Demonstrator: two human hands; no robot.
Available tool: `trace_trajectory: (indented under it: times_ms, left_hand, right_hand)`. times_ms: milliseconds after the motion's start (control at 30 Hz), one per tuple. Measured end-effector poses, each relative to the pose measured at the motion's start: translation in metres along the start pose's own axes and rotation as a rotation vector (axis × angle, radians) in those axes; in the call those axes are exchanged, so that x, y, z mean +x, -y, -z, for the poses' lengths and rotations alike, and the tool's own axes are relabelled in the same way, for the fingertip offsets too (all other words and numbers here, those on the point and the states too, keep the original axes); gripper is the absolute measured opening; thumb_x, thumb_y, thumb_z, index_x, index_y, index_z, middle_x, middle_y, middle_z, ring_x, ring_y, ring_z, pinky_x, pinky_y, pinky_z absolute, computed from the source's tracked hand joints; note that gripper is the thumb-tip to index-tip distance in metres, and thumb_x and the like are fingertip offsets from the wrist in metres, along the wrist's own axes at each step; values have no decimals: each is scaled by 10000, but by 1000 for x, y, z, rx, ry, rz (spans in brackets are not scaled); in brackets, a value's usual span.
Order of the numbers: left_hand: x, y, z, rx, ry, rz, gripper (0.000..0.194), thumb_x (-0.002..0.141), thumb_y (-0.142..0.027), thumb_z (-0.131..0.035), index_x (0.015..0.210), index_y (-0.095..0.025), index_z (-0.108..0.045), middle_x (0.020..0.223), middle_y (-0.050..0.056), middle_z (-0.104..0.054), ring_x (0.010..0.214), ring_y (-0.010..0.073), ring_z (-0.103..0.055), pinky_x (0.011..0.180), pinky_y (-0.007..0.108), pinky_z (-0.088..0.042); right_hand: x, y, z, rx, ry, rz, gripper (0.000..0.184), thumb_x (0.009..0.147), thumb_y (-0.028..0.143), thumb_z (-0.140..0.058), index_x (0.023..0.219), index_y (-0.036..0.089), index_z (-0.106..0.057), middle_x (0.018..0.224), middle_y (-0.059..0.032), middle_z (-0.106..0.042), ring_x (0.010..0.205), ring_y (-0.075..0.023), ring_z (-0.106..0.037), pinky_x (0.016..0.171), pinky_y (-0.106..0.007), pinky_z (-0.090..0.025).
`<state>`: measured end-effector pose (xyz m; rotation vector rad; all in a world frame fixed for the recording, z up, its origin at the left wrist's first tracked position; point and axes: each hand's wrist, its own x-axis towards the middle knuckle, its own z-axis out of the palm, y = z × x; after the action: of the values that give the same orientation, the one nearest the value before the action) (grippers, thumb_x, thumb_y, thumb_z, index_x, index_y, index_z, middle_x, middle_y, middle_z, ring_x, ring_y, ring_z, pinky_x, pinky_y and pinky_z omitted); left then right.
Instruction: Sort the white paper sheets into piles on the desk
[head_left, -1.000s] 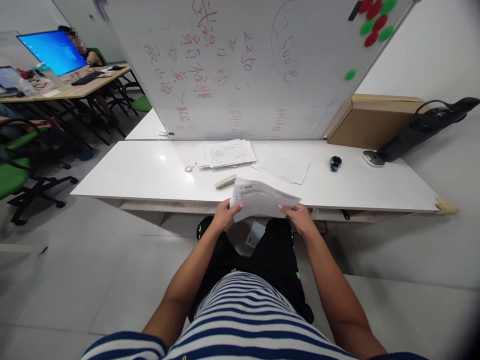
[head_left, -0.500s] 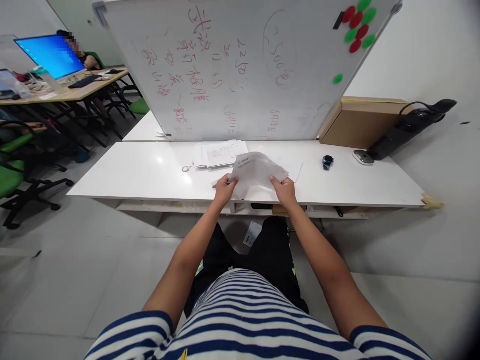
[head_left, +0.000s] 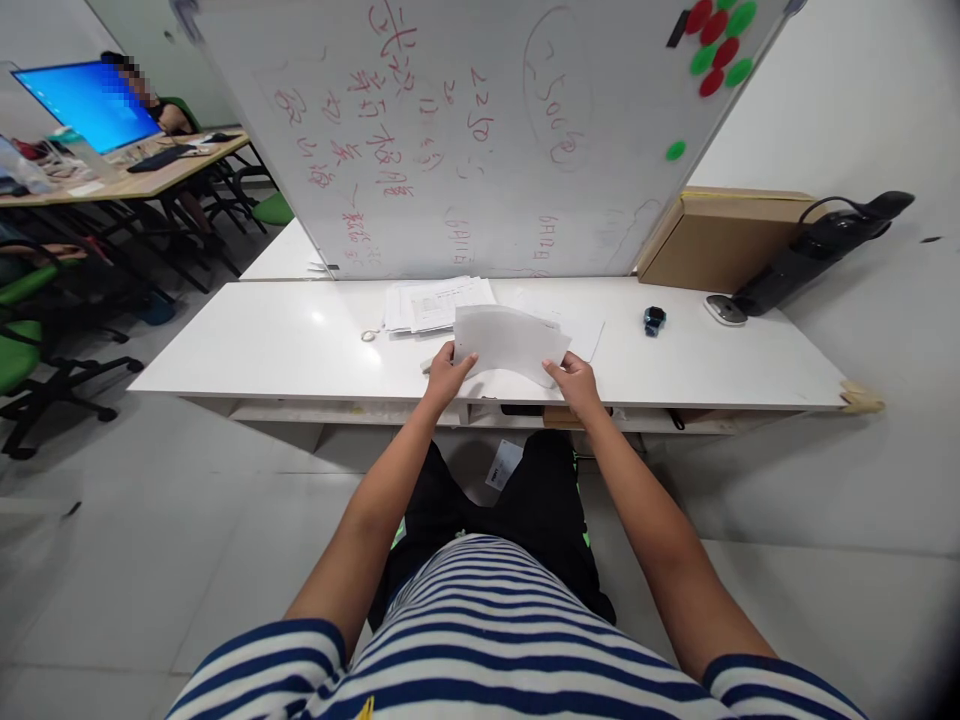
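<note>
A white sheet of paper [head_left: 506, 341] is held just above the front of the white table [head_left: 285, 345]. My left hand [head_left: 447, 373] pinches its lower left corner, and my right hand [head_left: 574, 379] pinches its lower right corner. The side facing me looks blank. A stack of printed papers [head_left: 431, 303] lies behind the sheet, near the whiteboard. A stapler under my left hand is mostly hidden by the sheet.
A large whiteboard [head_left: 480, 130] with red writing stands along the table's back. A small ring [head_left: 367, 336], a blue watch [head_left: 653, 320], a mouse [head_left: 724, 310], a cardboard box [head_left: 724, 240] and a black device [head_left: 817, 245] sit around. A person works at a monitor [head_left: 82, 100] far left.
Both hands carried the sheet forward from the table's edge to over the table. The printed side has turned away, so a blank side faces me now.
</note>
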<state>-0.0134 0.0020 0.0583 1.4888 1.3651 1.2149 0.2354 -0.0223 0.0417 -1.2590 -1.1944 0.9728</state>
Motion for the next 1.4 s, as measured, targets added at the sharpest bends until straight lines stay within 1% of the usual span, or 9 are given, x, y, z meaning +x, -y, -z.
trace_trajectory:
  times_ms: [133,300,433,500,733,933,1033,1233,1400]
  left_hand:
    - [2,-5,2,-133,77,48,401,723,-418,-681,1026,-162,-619,1071,88,-669,996,227,-605,862,334,-469]
    - [7,-6,4,-318,67,115,614,708,-426,-712,1224,-174,-496,1193,124,-624,1064,230,-597,891,366,-475]
    - [10,-9,9,-305,185,74,615,692,-416,-736,1214,-167,-525,1223,135,-610,1107,253,-581,929,390,-463]
    - [10,-9,9,-289,215,62,576,693,-421,-733,1177,-160,-563,1192,128,-630,1093,259,-589,930,394,-464]
    - [1,1,-8,-211,188,283,509,643,-476,-755,1007,-131,-664,1078,143,-682,950,300,-638,801,412,-515]
    - [3,-14,-16,-323,61,149,498,703,-454,-712,1078,-132,-650,1104,105,-676,1032,268,-612,888,391,-484]
    - [4,-15,-18,-303,45,144,480,699,-449,-713,1057,-133,-657,1082,101,-682,1016,266,-616,880,387,-484]
    - [-1,1,-25,-214,76,169,424,711,-451,-703,995,-137,-679,1023,110,-695,957,285,-628,834,399,-489]
    - [-8,-3,-23,-182,100,222,445,727,-485,-683,996,-130,-681,1050,125,-686,976,300,-615,821,400,-484]
  right_hand:
    - [3,-2,3,63,29,-38,480,671,442,-706,1050,157,-632,1099,-90,-679,1021,-221,-613,925,-376,-452]
    - [11,4,7,208,52,-63,753,619,448,-753,1282,254,-454,1281,-69,-582,1133,-189,-565,942,-356,-456]
    - [12,11,9,263,272,-98,659,611,408,-786,1192,201,-554,1231,-90,-620,1134,-216,-565,989,-383,-425]
    - [12,12,9,312,303,-140,624,605,390,-799,1156,185,-590,1163,-89,-658,1093,-233,-592,988,-411,-426]
    - [13,11,-2,184,179,-283,519,621,448,-783,1031,153,-664,1019,-102,-709,934,-260,-655,878,-438,-494]
    - [6,36,-9,47,-14,-22,500,718,506,-680,1069,150,-664,1089,-88,-689,1050,-254,-610,943,-416,-453]
    - [1,34,-14,-28,-5,-27,502,722,505,-666,1079,154,-659,1111,-92,-680,1065,-254,-601,959,-418,-439]
    - [-4,10,-22,-101,-28,-102,490,736,492,-633,1082,145,-650,1117,-108,-675,1054,-256,-606,948,-410,-443]
    - [-3,6,-12,-204,13,-104,430,741,485,-617,1022,165,-676,1050,-99,-698,1026,-268,-614,947,-408,-441]
